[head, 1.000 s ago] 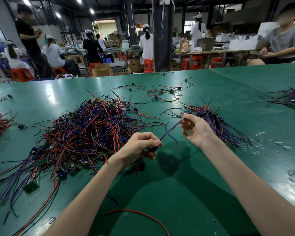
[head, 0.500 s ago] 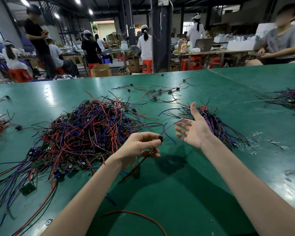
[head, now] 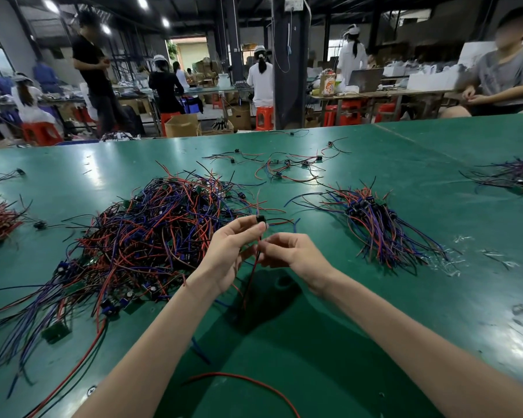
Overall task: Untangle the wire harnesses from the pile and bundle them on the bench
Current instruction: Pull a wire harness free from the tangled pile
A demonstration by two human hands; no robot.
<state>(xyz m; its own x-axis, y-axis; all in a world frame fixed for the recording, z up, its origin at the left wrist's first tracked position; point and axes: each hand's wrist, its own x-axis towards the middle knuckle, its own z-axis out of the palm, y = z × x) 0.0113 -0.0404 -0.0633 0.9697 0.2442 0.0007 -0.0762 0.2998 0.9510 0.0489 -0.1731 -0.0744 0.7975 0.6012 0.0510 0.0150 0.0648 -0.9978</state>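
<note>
A stray red wire (head: 248,384) lay nearest on the green bench (head: 329,342) as a worker held one harness (head: 252,273) clear of it, the left hand (head: 224,254) pinching the black plug (head: 261,219) and the curled fingers of the right hand (head: 293,254) nipping the red and black leads just below, apparently to draw them straight. The tangled pile (head: 139,236) sat to the left and a neater bundle (head: 381,227) to the right, seemingly so freed pieces could cross over; beyond them, other workers (head: 261,79) were at far tables.

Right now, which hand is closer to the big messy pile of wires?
Left. The left hand is beside the right edge of the pile; the right hand is farther right, past the left hand.
</note>
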